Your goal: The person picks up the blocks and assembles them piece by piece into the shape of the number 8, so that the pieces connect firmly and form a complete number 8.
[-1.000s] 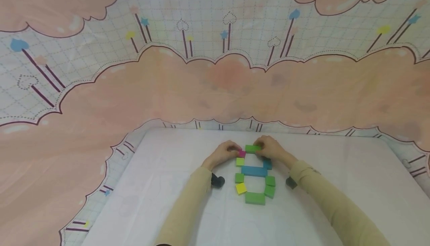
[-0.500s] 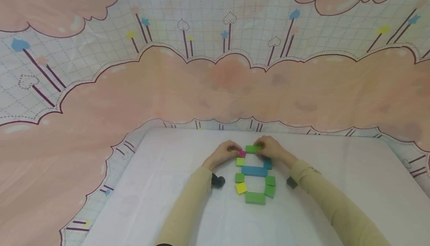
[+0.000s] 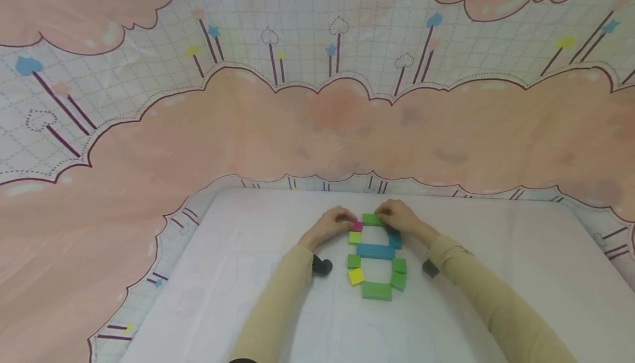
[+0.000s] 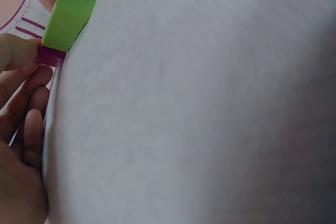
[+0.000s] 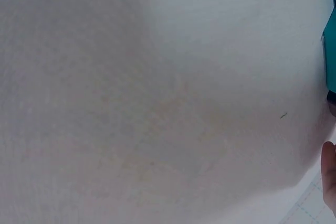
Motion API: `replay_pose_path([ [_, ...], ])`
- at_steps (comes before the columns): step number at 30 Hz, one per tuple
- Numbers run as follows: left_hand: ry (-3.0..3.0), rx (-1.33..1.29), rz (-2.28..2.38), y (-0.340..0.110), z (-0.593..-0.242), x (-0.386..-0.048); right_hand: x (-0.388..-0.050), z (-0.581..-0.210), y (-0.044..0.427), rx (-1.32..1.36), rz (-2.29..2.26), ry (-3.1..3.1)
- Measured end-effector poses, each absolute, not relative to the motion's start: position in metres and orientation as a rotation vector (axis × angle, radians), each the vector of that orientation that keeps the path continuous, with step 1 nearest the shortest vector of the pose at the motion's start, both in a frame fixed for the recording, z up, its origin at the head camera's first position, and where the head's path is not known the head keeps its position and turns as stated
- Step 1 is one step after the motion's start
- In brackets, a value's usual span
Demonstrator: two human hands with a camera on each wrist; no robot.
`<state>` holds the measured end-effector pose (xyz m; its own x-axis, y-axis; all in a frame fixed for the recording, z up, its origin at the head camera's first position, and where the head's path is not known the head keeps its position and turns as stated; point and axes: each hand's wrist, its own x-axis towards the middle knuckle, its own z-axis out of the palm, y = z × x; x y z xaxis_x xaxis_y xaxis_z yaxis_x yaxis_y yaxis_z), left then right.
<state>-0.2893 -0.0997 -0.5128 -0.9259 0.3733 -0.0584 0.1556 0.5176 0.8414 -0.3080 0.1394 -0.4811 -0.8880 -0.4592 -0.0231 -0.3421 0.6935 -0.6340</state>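
In the head view, toy blocks on the white tabletop form a figure-eight outline. My left hand (image 3: 328, 227) pinches a small magenta block (image 3: 357, 226) at its far left corner, beside a lime block (image 3: 354, 237). The left wrist view shows the thumb (image 4: 20, 51) against the magenta block. My right hand (image 3: 401, 217) is at the right end of the far green block (image 3: 372, 220), fingers bent. Its grip is mostly hidden. A teal block (image 3: 394, 240) lies just below that hand. Beside the teal block, the right wrist view shows a dark thing (image 5: 331, 97), barely visible.
A long blue block (image 3: 376, 251) crosses the middle. Nearer me lie small green blocks (image 3: 399, 266), a yellow block (image 3: 356, 276) set askew and a long green block (image 3: 377, 291). Black wrist devices (image 3: 322, 267) sit by both forearms. A patterned curtain (image 3: 317, 131) stands behind the table.
The right hand's fingers have shifted slightly at the far green block's right end, and less of that end shows. The left hand and the other blocks look unmoved.
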Motion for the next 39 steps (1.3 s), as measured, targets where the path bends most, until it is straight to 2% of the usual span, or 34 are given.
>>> replay_pose_path([
  [14, 2.511, 0.496, 1.366, -0.095, -0.511, -0.290, -0.294, -0.477, 0.150, -0.486, -1.175, 2.706],
  [23, 2.552, 0.378, 1.415, -0.113, -0.511, -0.284, -0.278, -0.459, 0.149, -0.510, -1.264, 2.776],
  [30, 2.619, 0.383, 1.371, -0.124, -0.500, -0.270, -0.261, -0.454, 0.164, -0.572, -1.302, 2.864],
  [39, 2.763, 0.274, 1.262, -0.138, -0.481, -0.242, -0.233, -0.443, 0.182, -0.467, -1.250, 2.945],
])
